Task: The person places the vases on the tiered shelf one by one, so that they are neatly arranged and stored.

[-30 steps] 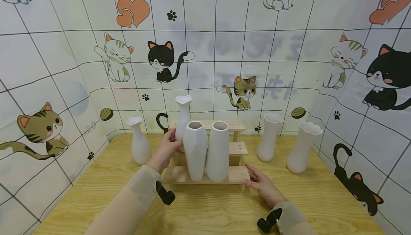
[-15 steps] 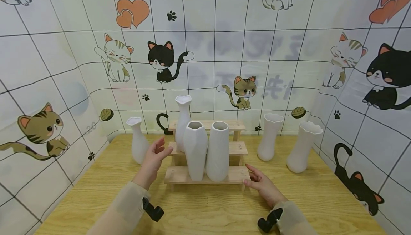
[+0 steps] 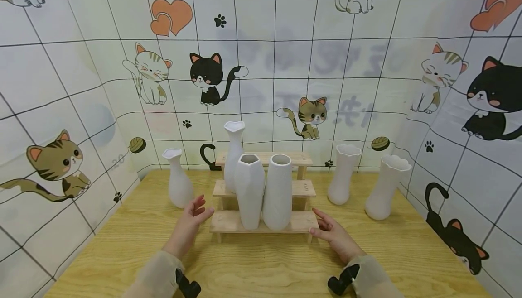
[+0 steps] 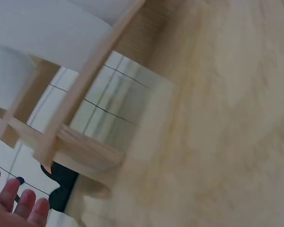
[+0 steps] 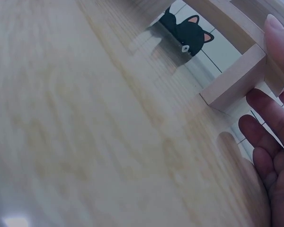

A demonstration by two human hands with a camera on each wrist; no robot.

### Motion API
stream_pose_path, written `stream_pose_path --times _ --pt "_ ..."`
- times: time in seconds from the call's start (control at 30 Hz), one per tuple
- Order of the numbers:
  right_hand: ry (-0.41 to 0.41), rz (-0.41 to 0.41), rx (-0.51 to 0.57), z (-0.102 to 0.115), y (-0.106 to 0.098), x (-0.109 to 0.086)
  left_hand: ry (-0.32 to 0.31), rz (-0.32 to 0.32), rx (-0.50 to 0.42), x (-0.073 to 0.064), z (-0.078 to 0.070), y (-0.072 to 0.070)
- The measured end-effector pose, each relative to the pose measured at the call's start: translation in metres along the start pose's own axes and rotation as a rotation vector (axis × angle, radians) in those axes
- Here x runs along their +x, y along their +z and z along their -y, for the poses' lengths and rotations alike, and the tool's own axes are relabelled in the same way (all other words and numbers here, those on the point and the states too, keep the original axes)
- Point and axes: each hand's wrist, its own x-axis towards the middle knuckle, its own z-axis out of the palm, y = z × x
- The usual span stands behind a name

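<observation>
A three-tiered wooden stand (image 3: 299,222) is at the middle of the table. On its lowest step a faceted white vase (image 3: 250,194) and a smooth tapered white vase (image 3: 278,194) stand side by side. Behind them, a narrow-necked white vase (image 3: 233,162) is on the middle step, partly hidden. My left hand (image 3: 188,225) is off the stand's left end, fingers spread and holding nothing. At the right front corner my right hand (image 3: 335,238) holds the lowest step. In the right wrist view the thumb (image 5: 280,45) lies on the board and a fingertip meets the leg (image 5: 236,80).
Another narrow-necked white vase (image 3: 179,182) stands on the wooden table (image 3: 261,266), left of the stand and just beyond my left hand. To the right are two white vases with scalloped rims, one farther back (image 3: 341,175) and one nearer (image 3: 384,191). A cat-print cloth (image 3: 265,62) surrounds the table.
My left hand has let go of the narrow-necked vase on the middle step and drawn back left and toward me. My right hand stays at the stand's corner.
</observation>
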Motion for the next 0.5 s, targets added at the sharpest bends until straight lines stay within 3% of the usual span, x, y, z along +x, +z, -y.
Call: stream_pose_path --times 0.2,0.5 --pt "0.007 -0.002 -0.013 -0.001 0.000 0.001 -0.016 0.094 -0.014 0.000 0.018 -0.002" --pt "0.004 -0.002 -0.004 -0.001 0.001 0.002 -0.011 0.191 0.050 0.001 0.030 -0.002"
